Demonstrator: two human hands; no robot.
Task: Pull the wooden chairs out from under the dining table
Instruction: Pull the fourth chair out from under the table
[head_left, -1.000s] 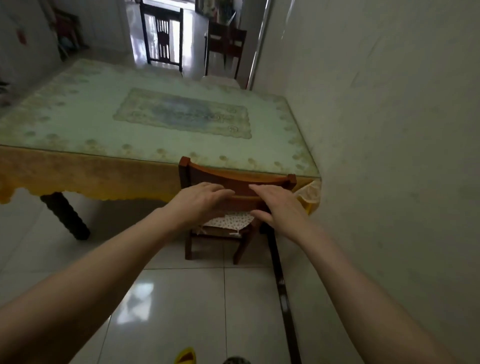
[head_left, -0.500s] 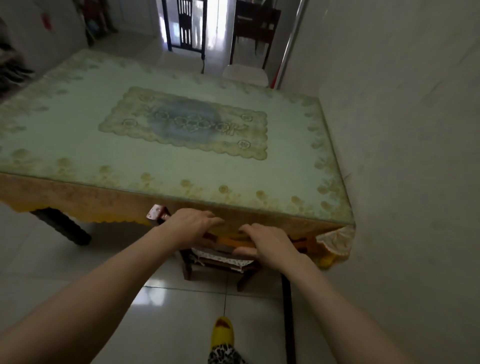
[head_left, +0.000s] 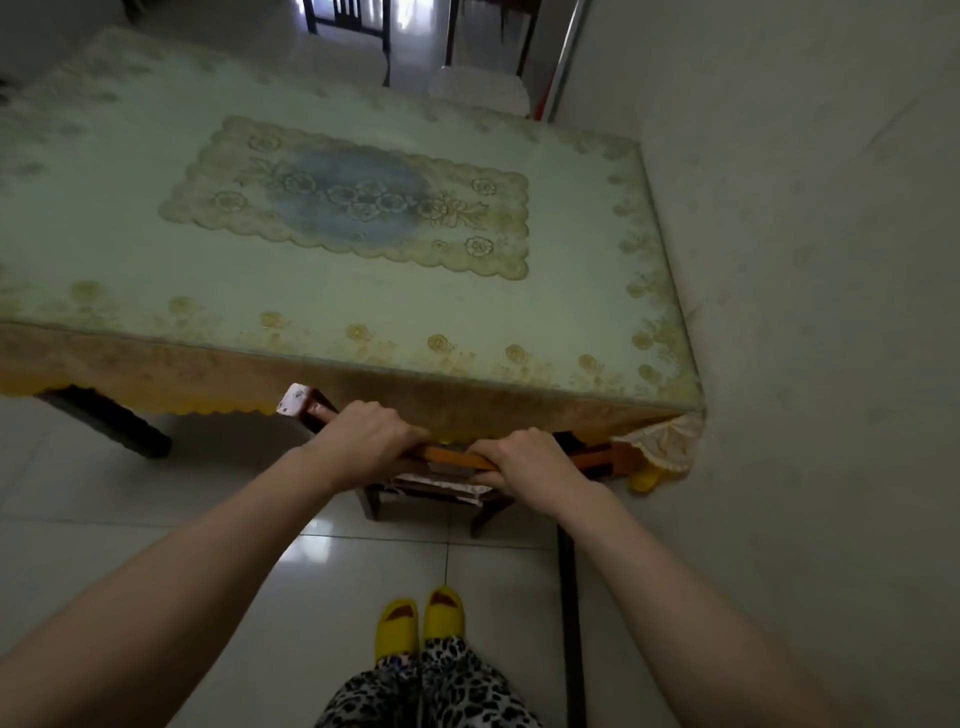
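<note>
At lower centre, the left hand (head_left: 366, 439) and right hand (head_left: 530, 465) both grip one wooden chair (head_left: 457, 460) with curled fingers (head_left: 410, 434), tucked under the one bench (head_left: 467, 317).

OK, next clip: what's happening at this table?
A person stands at the near edge of the dining table, both hands closed on the top rail of a wooden chair: left hand, right hand. The chair sits mostly tucked under the tablecloth overhang, close to the wall; only its rail, cushion edge and rear legs show. It is not yet pulled clear.
</note>
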